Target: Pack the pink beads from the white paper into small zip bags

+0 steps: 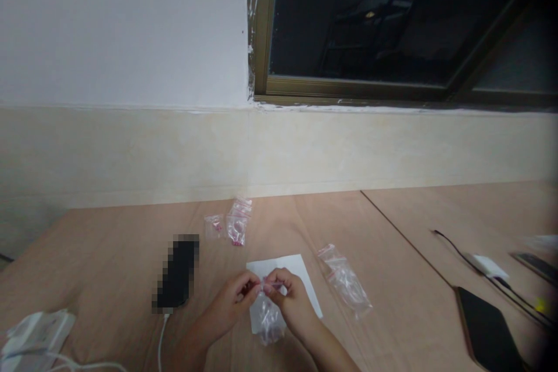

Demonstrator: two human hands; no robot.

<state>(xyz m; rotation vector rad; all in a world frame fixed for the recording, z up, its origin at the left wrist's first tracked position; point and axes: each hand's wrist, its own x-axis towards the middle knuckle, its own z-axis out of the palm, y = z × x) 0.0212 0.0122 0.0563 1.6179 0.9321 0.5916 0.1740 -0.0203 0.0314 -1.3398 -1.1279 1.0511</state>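
My left hand and my right hand meet over a white paper sheet, and both pinch the top of a clear plastic zip bag. That bag hangs down from my fingers, with a small pink strip at its mouth. Behind my hands, two small clear bags hold pink bits. Another clear zip bag lies to the right of the paper, out of reach of my fingers.
On the light wood table, a pixelated black object with a white cable lies left of my hands. A white cloth or packet sits at lower left. At right lie a black phone, a white adapter, and dark cables.
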